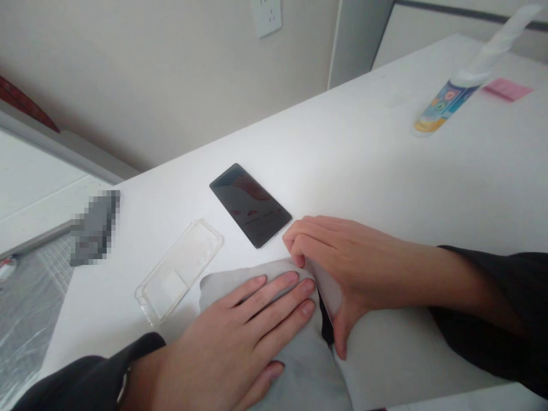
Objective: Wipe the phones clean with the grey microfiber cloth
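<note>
A grey cloth (299, 365) is spread on the white table at the near edge. My left hand (240, 331) lies on it with the fingers stretched out flat. Beside it, my right hand (329, 257) grips the end of a flat thin thing (326, 314) with a dark edge, fingers at the far side and thumb at the near side. The cloth covers most of that thing, so its kind is hidden. Beyond the hands lies a smartphone (252, 205), dark screen up. A clear phone case (182, 268) rests to its left, apart from the cloth.
The white table (363, 160) runs along a wall. At its far right stand a pump bottle (449, 103) with a colourful label and a pink paper pad (509, 89). A wall socket (268, 17) is above. A blurred-out dark patch (96, 228) shows past the left edge.
</note>
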Demonstrator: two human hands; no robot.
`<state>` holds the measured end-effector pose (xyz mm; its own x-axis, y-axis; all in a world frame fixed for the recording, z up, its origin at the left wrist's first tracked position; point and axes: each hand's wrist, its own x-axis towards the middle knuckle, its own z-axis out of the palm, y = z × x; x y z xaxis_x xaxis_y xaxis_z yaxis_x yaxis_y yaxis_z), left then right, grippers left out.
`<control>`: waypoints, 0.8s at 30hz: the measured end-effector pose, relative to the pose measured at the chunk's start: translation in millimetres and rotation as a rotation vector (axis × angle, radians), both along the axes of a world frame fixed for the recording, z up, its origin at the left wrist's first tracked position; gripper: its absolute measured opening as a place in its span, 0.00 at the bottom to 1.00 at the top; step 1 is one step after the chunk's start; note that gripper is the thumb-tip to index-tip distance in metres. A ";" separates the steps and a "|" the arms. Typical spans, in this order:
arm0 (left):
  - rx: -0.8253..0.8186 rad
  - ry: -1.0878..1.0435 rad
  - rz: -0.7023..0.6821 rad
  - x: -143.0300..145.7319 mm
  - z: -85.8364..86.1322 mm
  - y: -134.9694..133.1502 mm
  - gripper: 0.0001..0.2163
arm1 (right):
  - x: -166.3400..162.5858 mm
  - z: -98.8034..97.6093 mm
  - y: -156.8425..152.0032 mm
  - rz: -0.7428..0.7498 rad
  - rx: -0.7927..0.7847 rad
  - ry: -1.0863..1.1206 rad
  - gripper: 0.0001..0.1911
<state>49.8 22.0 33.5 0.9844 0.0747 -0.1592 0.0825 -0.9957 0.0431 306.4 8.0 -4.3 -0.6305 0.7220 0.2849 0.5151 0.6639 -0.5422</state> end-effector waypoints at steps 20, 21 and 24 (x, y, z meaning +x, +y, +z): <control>-0.059 -0.191 -0.276 55.2 -2.0 -8.9 0.23 | 11.1 28.9 1.1 0.185 -0.511 0.136 0.48; -0.019 -0.212 -0.294 58.6 -1.4 -12.1 0.24 | 7.2 32.6 2.3 0.159 -0.557 0.149 0.45; 0.007 -0.202 -0.337 68.6 2.6 -16.1 0.24 | -17.9 36.2 9.1 0.192 -0.554 0.174 0.43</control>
